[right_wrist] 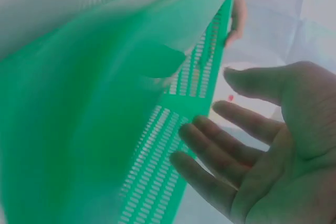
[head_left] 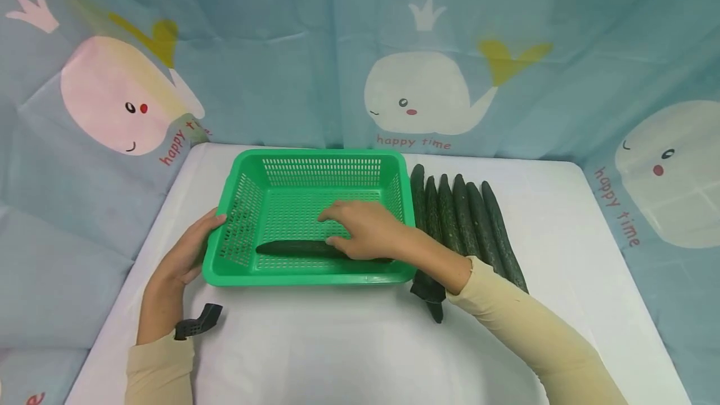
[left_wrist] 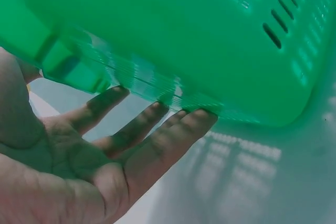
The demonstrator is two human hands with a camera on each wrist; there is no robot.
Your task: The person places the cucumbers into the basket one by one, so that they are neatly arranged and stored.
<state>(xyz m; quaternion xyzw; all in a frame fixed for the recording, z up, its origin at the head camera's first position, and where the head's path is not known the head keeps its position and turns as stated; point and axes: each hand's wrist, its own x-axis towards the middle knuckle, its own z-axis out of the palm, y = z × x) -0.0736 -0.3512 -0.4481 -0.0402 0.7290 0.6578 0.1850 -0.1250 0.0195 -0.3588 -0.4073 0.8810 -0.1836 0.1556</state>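
Observation:
A green plastic basket point(head_left: 304, 280) with slotted walls stands on the white table. At its left side, my left hand point(head_left: 193, 245) grips the rim, thumb over the edge; the left wrist view shows that hand's fingers point(left_wrist: 170, 145) against the outer wall. A single cucumber point(head_left: 292, 248) lies lengthwise along the near side of the basket floor. Over the cucumber's right half is my right hand point(head_left: 368, 230), thumb and fingers apart. In the right wrist view the fingers point(right_wrist: 218, 158) are spread and hold nothing. Whether the thumb touches the cucumber I cannot tell.
To the right of the basket lie several more cucumbers point(head_left: 465, 214) side by side, partly under my right forearm. The white tabletop point(head_left: 579, 255) extends beyond them. A blue curtain point(head_left: 304, 92) with whale prints hangs behind and around the table.

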